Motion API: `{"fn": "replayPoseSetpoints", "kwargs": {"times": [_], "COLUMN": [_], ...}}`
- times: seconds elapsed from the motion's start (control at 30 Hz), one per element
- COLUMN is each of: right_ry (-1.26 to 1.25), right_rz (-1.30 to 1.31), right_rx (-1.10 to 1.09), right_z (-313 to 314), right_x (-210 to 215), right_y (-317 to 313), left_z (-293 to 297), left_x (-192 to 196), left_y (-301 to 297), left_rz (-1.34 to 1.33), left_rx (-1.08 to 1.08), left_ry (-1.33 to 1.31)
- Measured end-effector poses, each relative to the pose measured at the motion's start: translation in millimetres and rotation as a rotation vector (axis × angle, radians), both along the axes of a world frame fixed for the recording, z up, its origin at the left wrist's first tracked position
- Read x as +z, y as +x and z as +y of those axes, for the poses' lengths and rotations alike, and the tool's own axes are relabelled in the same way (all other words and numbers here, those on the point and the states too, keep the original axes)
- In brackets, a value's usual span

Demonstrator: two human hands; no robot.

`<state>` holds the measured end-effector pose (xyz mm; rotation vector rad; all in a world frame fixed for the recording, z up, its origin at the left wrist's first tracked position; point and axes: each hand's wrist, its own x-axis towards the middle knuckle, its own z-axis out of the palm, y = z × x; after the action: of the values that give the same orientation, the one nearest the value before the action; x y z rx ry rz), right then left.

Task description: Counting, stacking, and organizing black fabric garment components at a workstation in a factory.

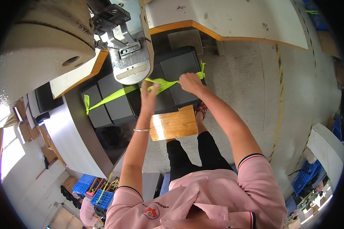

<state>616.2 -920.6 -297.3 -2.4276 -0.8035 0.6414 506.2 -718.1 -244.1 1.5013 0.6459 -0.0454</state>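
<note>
A long neon-green webbing strap (111, 97) runs from lower left toward the sewing machine's arm (132, 63) and on to the right. My left hand (149, 96) pinches the strap just below the machine's rounded bed. My right hand (190, 82) grips the same strap a little to the right, and a short green tail (201, 71) sticks out past it. Between the two hands the strap is folded or bunched. A thin bracelet sits on my left wrist.
Dark grey boxes (179, 68) lie under the strap. A wooden board (174, 124) is over my knees. The cream machine head (42, 42) fills the upper left; a white table with an orange edge (233, 19) is above. Blue crates (91, 191) stand lower left.
</note>
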Motion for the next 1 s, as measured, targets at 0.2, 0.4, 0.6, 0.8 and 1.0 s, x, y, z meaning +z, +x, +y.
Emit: {"fn": "replayPoseSetpoints", "kwargs": {"times": [0.2,0.4,0.6,0.8,1.0], "right_ry": [-0.003,-0.025,-0.04,-0.025,-0.063], "right_rz": [0.038,0.032,0.001,-0.002,0.011], "right_rx": [-0.049,-0.05,-0.06,-0.09,0.059], "right_z": [5,5,1,6,-3], "right_x": [5,6,1,5,18], "right_y": [-1,-1,-3,-6,4], "left_z": [-34,-45,-58,-76,-46], "left_x": [-46,-45,-33,-29,-35], "left_y": [-18,20,31,41,58], "left_rz": [0.137,0.182,0.077,-0.129,-0.017], "left_rx": [0.054,0.345,0.124,0.099,-0.031], "left_ry": [0.479,0.456,0.541,-0.146,-0.319]}}
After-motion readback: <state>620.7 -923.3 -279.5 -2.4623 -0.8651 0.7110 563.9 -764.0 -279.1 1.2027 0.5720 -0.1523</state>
